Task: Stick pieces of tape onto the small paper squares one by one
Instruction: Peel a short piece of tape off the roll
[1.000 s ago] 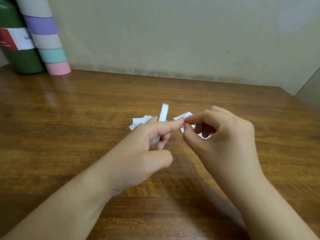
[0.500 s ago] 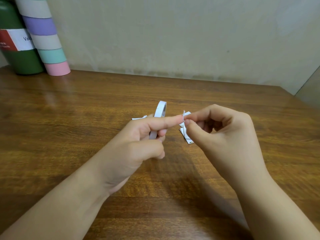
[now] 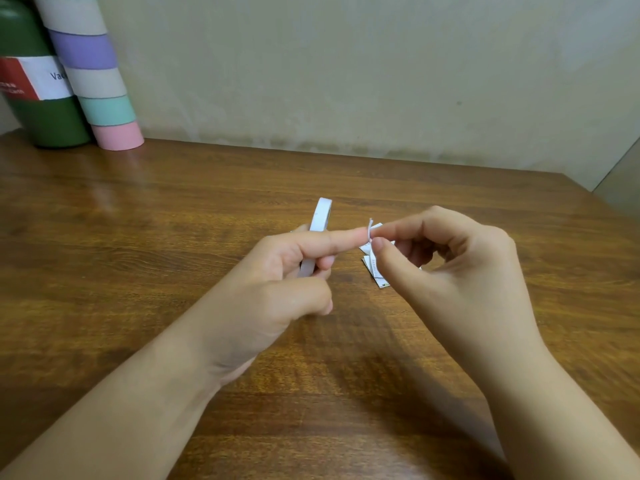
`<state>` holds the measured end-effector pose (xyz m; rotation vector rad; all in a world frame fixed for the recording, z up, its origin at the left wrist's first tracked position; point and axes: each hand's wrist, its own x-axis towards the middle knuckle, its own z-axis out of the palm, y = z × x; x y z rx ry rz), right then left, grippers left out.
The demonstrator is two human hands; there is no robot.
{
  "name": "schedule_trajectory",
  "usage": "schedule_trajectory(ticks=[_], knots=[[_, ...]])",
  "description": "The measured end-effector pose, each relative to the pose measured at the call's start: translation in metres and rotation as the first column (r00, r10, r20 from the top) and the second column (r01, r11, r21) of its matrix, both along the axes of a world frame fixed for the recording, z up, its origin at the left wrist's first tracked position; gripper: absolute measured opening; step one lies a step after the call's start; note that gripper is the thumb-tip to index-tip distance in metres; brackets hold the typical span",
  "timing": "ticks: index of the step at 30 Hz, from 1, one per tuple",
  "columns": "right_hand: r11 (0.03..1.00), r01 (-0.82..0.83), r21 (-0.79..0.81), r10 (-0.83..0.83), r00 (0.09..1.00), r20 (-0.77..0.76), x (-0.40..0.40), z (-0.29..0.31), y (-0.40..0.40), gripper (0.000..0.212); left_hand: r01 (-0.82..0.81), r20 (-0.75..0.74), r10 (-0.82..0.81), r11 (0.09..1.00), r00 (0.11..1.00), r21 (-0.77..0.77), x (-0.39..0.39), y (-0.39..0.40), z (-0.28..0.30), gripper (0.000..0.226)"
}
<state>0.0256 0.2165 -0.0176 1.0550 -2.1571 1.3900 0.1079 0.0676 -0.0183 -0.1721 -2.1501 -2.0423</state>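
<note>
Fingertips (image 3: 375, 243) of the right hand (image 3: 460, 271) are pinching a small white piece (image 3: 370, 227), held up on edge; whether tape or paper square, cannot tell. Left index tip is touching it from the other side, while the other fingers of the left hand (image 3: 277, 289) are curling round the tape roll (image 3: 317, 233). Both hands are hovering above the wooden table (image 3: 173, 237).

Paper squares (image 3: 375, 271) are lying just below the right hand.

Step, judged: getting a tape piece ready for sticking. Next move is calling for lowering it flat onto one square and pressing.
</note>
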Motion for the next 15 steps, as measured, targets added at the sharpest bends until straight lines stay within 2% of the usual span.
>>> schedule_trajectory(ticks=[5, 15], knots=[[1.0, 0.017, -0.001, -0.017, 1.0, 0.005, -0.0012, -0.001, -0.0008, 0.003, -0.028, -0.026, 0.025, 0.993, 0.999, -0.114, 0.0003, 0.0012, 0.0009, 0.065], [0.999, 0.038, 0.019, -0.038, 0.999, -0.022, -0.0013, -0.0015, -0.0009, 0.002, -0.013, -0.021, 0.01, 0.989, 1.0, -0.146, -0.0004, 0.0003, -0.0019, 0.067]])
